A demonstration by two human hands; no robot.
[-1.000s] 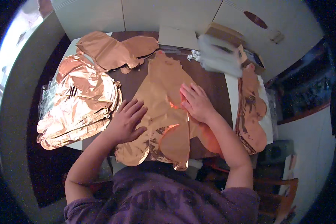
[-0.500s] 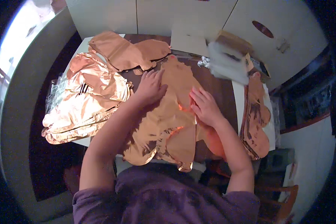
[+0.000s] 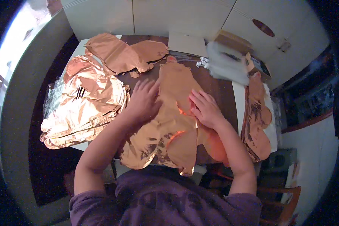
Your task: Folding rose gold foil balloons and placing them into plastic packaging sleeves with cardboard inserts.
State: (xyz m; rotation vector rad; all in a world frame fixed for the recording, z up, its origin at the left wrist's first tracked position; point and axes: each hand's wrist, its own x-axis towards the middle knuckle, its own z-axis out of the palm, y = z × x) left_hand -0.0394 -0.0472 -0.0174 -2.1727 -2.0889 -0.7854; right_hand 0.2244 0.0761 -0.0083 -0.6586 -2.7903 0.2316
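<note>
A flat copper-coloured foil balloon with rounded lobes lies in the middle of the dark tabletop, its narrow end pointing away from me. Along its left edge is my left hand, fingers stretched and slightly blurred, holding nothing. My right hand rests flat on the balloon's right side with its fingers extended. Beneath my right forearm, an orange-lit foil lobe shows beside the balloon. Whether it belongs to the same piece, I cannot tell.
Crumpled shiny copper foil balloons are piled at the left. More flat foil pieces lie at the far left, and a folded stack at the right edge. Small white balls, clear plastic and a cardboard box stand at the back right.
My left hand has moved toward me and slightly left, sliding off the upper part of the balloon to its left edge. My right hand stays on the balloon with little movement.
</note>
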